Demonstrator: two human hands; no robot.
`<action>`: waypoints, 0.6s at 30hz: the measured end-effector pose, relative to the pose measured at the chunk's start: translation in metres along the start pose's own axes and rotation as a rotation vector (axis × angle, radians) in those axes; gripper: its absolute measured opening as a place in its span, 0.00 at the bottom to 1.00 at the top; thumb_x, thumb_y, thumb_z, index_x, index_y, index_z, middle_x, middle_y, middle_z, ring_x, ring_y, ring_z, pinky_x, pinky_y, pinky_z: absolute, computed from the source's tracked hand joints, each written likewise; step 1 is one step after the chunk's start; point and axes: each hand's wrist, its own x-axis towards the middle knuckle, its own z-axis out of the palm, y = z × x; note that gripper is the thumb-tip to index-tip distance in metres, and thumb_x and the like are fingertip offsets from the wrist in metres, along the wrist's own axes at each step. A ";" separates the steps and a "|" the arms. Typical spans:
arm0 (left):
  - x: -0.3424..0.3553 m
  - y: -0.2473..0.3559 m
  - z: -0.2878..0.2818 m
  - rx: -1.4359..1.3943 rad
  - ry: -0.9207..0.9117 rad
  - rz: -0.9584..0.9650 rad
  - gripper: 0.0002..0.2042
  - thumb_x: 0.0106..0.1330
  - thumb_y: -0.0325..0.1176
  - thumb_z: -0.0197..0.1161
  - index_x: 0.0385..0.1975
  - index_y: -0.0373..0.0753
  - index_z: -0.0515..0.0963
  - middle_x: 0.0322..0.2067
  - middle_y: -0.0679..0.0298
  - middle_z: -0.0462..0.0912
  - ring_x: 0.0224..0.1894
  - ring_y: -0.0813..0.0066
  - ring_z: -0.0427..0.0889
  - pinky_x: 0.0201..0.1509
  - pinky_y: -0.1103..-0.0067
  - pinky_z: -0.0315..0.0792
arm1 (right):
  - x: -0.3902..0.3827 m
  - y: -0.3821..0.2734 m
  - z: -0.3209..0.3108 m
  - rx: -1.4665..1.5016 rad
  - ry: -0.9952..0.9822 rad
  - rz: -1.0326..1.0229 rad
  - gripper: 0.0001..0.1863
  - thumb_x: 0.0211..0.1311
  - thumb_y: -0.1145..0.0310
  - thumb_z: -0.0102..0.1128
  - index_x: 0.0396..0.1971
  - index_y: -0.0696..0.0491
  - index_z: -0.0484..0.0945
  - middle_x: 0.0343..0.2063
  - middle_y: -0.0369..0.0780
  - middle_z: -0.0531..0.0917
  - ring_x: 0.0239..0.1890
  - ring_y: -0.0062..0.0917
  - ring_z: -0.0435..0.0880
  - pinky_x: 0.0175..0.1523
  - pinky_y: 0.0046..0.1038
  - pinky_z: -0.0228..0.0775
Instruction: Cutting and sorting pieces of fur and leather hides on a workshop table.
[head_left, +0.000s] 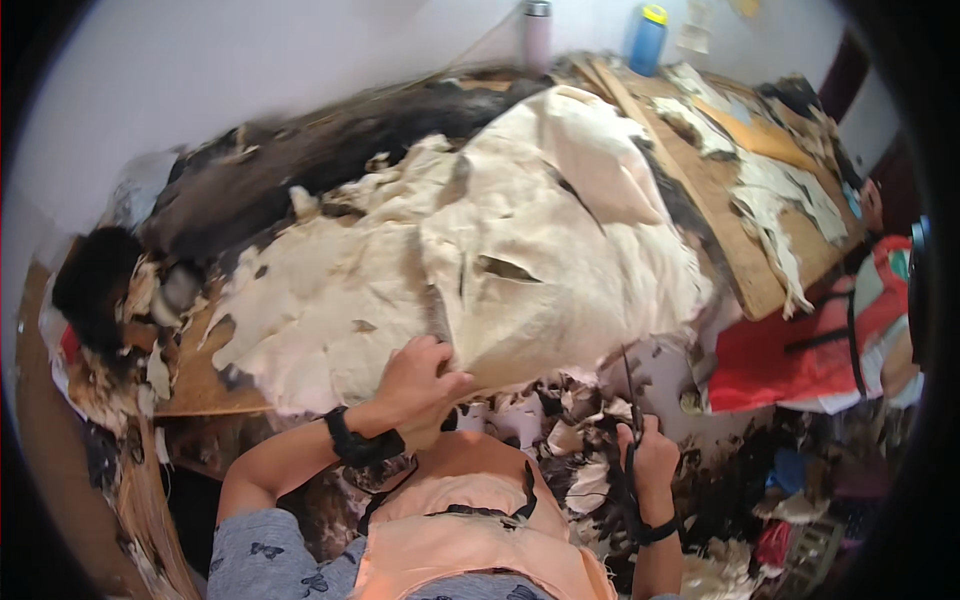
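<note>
My left hand (418,378) grips the near edge of a large cream-coloured hide (520,240) that lies skin side up on a wooden table (745,280), with dark fur (300,160) showing along its far side. My right hand (648,455) is lower and to the right, off the table, closed on the handles of a pair of scissors (630,400) whose thin blades point up toward the hide's edge. Both wrists wear black bands. A peach apron covers my front.
Scraps of fur and hide (580,480) litter the floor by my right hand. A second person in red and white (830,340) sits at the right. Two bottles, grey (537,32) and blue (648,38), stand at the table's far edge by the white wall. More hide pieces (780,190) lie far right.
</note>
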 end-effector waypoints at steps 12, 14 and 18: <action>-0.014 0.065 -0.033 -0.693 -0.350 0.058 0.05 0.55 0.23 0.63 0.25 0.32 0.73 0.20 0.72 0.68 0.25 0.86 0.68 0.28 0.85 0.65 | -0.018 0.022 0.004 0.032 -0.014 0.065 0.20 0.56 0.50 0.55 0.28 0.54 0.69 0.12 0.46 0.75 0.17 0.42 0.77 0.22 0.39 0.67; -0.017 0.076 -0.050 -0.755 -0.320 0.081 0.03 0.56 0.20 0.61 0.28 0.32 0.74 0.22 0.72 0.71 0.27 0.86 0.71 0.31 0.86 0.67 | -0.021 0.027 0.003 0.070 0.001 0.110 0.19 0.57 0.50 0.54 0.29 0.54 0.69 0.12 0.46 0.75 0.17 0.42 0.77 0.22 0.39 0.67; -0.028 0.064 -0.083 -0.887 0.049 0.197 0.10 0.58 0.15 0.52 0.35 0.35 0.76 0.29 0.69 0.78 0.33 0.82 0.76 0.40 0.85 0.70 | -0.023 0.032 -0.003 0.107 0.027 0.110 0.17 0.57 0.52 0.55 0.29 0.53 0.69 0.12 0.46 0.76 0.18 0.42 0.77 0.23 0.39 0.67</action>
